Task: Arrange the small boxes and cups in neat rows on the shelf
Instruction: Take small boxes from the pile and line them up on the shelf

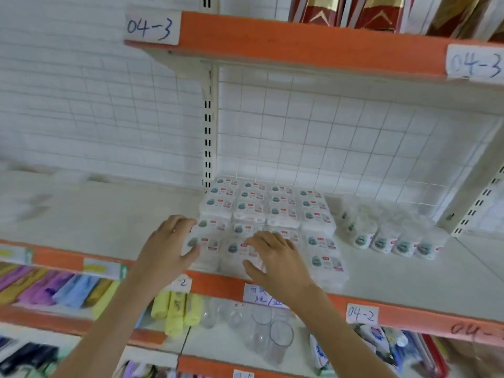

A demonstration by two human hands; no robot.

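While both hands are reaching over the orange front edge of the shelf [409, 271], the small boxes [268, 211] are sitting in a tight block of rows at its left end, against the wire grid back [327, 137]. The left hand [171, 241] is resting with relaxed, spread fingers against the block's front-left corner. The right hand [275, 257] is lying with fingers spread on the front boxes, gripping nothing. The cups [392, 241] are standing in a row just right of the boxes.

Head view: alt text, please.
Two bare hands, left hand and right hand, rest on the front small boxes stacked in rows on a white shelf. A row of cups lies to their right.
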